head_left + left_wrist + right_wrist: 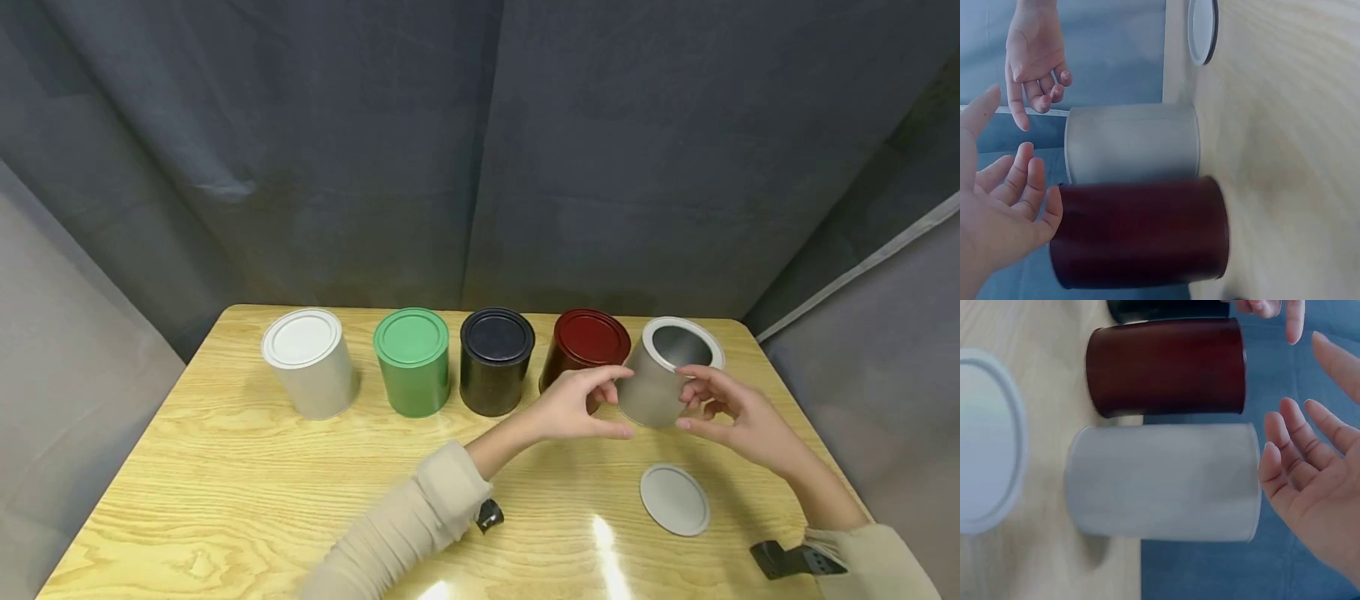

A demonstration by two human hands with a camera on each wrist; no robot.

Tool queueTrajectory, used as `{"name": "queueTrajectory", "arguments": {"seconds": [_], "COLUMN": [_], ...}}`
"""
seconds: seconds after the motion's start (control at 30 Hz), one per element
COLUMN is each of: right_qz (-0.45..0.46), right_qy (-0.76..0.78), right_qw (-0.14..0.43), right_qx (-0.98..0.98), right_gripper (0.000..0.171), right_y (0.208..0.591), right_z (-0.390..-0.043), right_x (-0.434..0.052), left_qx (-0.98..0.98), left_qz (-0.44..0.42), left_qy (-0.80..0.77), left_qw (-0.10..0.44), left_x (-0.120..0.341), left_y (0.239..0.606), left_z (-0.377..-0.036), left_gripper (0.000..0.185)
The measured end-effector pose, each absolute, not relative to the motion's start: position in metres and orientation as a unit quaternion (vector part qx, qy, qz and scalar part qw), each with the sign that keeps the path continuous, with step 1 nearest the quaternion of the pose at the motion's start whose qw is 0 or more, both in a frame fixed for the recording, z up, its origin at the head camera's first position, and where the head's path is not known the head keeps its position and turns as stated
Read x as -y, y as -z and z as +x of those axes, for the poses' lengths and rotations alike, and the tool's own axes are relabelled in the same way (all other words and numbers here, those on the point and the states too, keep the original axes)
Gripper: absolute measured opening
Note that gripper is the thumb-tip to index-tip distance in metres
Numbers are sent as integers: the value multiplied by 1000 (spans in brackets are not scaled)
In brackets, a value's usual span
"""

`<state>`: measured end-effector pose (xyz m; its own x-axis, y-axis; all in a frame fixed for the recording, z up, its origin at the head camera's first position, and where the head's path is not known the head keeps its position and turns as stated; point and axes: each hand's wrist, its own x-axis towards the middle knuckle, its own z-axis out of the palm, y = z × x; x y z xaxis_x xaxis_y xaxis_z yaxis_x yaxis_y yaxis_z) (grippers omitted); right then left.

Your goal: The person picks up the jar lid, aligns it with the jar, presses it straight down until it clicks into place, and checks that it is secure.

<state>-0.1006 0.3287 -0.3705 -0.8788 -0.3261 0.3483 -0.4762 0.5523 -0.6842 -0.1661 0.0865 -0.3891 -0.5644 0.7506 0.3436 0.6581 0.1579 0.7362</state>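
An uncovered grey paint can (649, 393) stands at the right end of a row, its round mouth showing a dark inside. Its grey lid (675, 500) lies flat on the table in front of it. My left hand (576, 407) is in the air before the dark red can (592, 335), fingers loosely bent and holding nothing. Facing it, my right hand (738, 417) hovers by the grey can with thumb and fingers apart, also holding nothing. In the right wrist view, the right fingertips (1270, 456) come right up to the grey can's top rim.
To the left along the row stand a black can (497, 358), a green can (412, 362) and a white can (311, 362), all lidded. The wooden table (225, 483) ends just behind them at a dark grey curtain (375, 167). Pale curtain panels hang on both sides.
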Motion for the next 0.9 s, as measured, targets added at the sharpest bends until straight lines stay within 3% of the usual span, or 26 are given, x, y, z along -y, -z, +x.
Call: {"name": "queueTrajectory", "arguments": {"seconds": [0.5,0.9], "right_qz": [230,146], "right_qy": [-451,-406], "right_qw": [24,-19], "right_qx": [862,902], "right_gripper": [59,66], "right_y": [411,452], "right_z": [-83,-72], "right_x": [-350,-368], "left_qx": [-780,-821], "left_qz": [448,448], "left_qy": [-429,-337], "left_qw": [81,107], "left_x": [-104,-128], "left_y": [427,451], "left_z": [-148,-137], "left_gripper": [69,85]}}
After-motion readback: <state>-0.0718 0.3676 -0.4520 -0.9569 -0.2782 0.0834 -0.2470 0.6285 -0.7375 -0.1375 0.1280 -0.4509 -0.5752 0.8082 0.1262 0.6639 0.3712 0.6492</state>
